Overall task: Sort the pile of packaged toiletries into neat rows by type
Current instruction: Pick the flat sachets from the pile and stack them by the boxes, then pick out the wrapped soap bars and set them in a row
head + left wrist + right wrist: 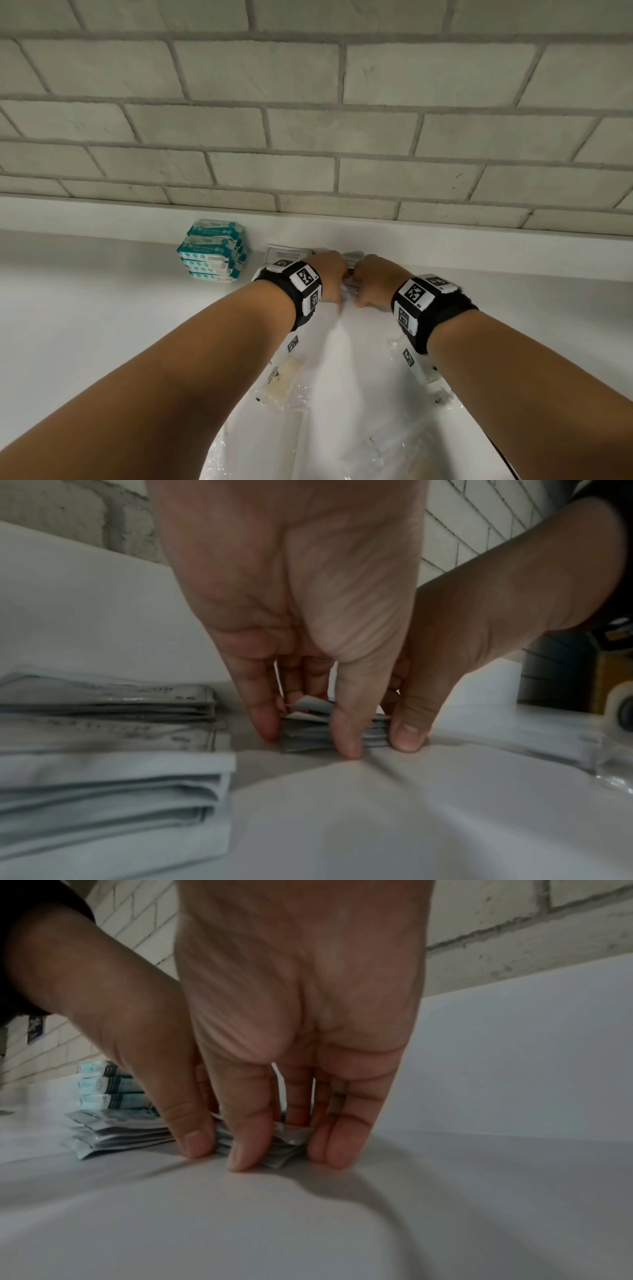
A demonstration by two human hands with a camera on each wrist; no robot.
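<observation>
Both hands meet over a small stack of grey-white sachets (350, 283) at the back of the white table (102, 308), close to the wall ledge. My left hand (330, 274) holds the stack's left side; in the left wrist view its fingertips (268, 727) stand on the table around the sachets (308, 735). My right hand (373, 277) holds the right side, its fingertips (339, 1153) down beside the sachets (291, 1137). Most of the stack is hidden by the hands in the head view.
A stack of teal wipe packs (212, 253) stands at the back left, with shampoo sachets (287, 253) piled beside it. Near me lie clear-wrapped items: a beige bar (284, 380), a comb (296, 442) and packets (428, 377). The brick wall (308, 120) rises just behind.
</observation>
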